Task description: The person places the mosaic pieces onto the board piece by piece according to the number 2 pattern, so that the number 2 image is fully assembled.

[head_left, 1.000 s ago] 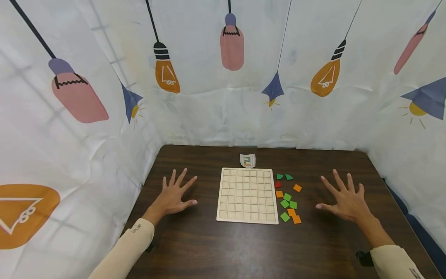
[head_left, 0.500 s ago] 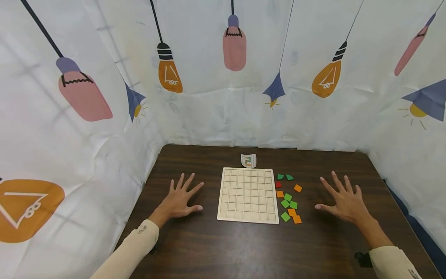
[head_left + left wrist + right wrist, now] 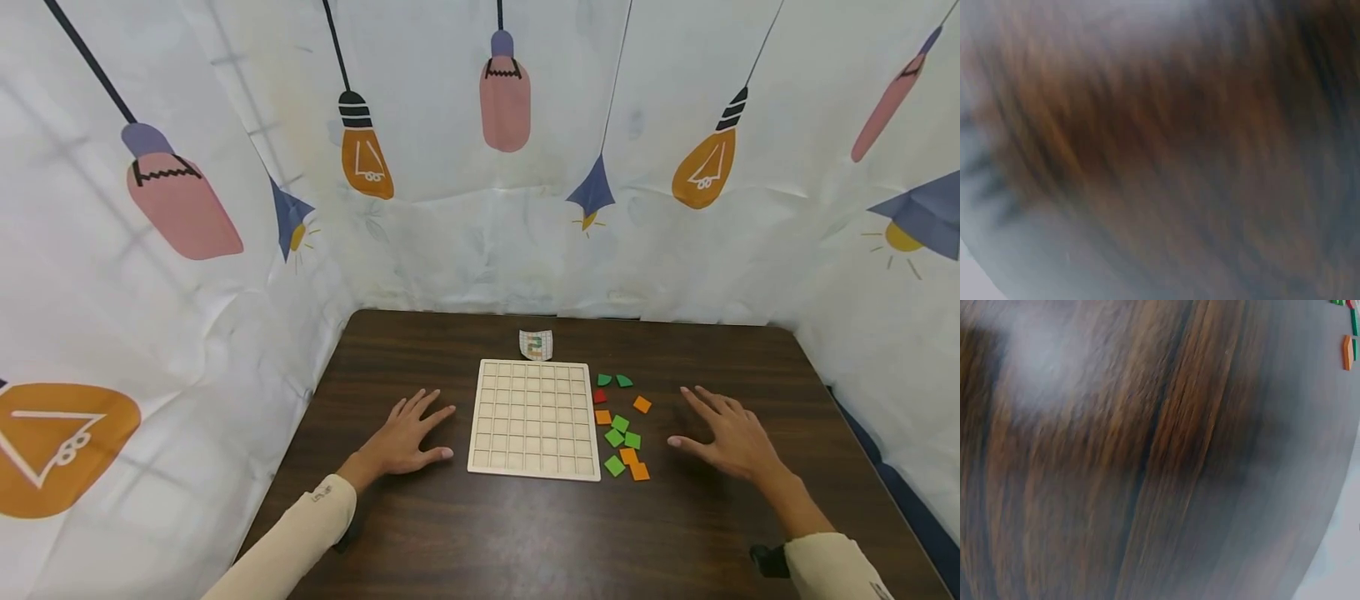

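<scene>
Lying flat at the middle of the dark table, the wooden grid board is sitting between both hands. Just right of it, the coloured tiles are lying scattered. The left hand is resting palm-down near the board's left edge, fingers straight, holding nothing. The right hand is hovering near the tiles, fingers spread, gripping nothing. A small pattern card is standing beyond the board's far edge.

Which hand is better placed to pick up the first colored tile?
Probably the right hand: the colored tiles lie between it and the grid board. The left hand is across the board.
</scene>
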Action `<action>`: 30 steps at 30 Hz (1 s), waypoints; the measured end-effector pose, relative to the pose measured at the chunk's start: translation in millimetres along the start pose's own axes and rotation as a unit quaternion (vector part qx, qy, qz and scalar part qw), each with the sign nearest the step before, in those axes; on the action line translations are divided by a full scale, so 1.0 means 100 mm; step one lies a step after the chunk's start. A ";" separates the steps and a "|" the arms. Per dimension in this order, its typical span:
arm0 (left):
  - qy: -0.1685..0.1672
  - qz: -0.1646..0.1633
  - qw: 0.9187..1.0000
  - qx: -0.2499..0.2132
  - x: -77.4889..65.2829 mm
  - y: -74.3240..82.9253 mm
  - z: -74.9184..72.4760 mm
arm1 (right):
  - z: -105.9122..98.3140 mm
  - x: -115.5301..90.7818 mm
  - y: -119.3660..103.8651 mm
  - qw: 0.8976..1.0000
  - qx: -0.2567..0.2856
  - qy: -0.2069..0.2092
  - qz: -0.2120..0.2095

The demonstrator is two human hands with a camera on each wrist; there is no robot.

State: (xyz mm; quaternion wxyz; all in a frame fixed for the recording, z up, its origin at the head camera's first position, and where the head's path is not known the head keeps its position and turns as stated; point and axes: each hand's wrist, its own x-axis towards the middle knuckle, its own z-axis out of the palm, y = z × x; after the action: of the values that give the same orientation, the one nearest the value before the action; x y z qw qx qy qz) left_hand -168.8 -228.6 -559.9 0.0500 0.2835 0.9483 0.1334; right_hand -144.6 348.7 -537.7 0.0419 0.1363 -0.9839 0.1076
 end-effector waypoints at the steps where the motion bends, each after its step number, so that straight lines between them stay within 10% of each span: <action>1: -0.003 0.003 1.000 0.001 0.01 0.02 0.02 | 0.00 0.01 -0.01 1.000 0.002 -0.001 0.001; 30: -0.054 0.034 0.998 -0.011 0.22 0.31 0.22 | 0.12 0.12 -0.23 1.000 0.022 -0.006 -0.004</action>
State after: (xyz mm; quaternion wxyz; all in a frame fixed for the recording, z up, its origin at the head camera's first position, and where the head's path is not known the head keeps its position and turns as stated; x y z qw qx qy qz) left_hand -166.7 -186.7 -572.5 0.0999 0.3221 0.9325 0.1293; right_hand -150.2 321.4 -543.2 0.0332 0.1418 -0.9810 0.1281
